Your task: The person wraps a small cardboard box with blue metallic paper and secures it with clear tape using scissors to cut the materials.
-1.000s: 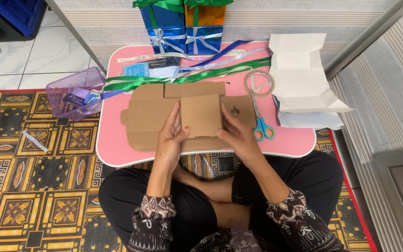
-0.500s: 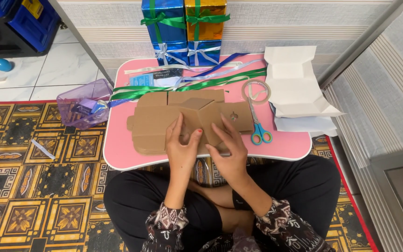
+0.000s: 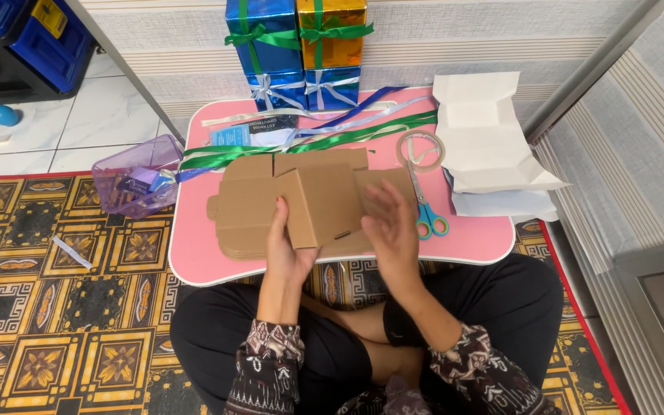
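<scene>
Seen from above, the person's left hand (image 3: 287, 244) now lifts a folded brown cardboard box blank (image 3: 320, 206) off the stack on the pink table (image 3: 194, 257), fingers clamped on its edge; the right hand (image 3: 390, 229) has let go and hovers open beside it; folding looks underway.

My little pink table (image 3: 194, 253) stands on the patterned rug (image 3: 55, 307). On it lie flat brown cardboard (image 3: 247, 219), green ribbon (image 3: 217, 157), blue scissors (image 3: 426, 215), a tape roll (image 3: 419, 148) and white paper (image 3: 486, 138).
</scene>
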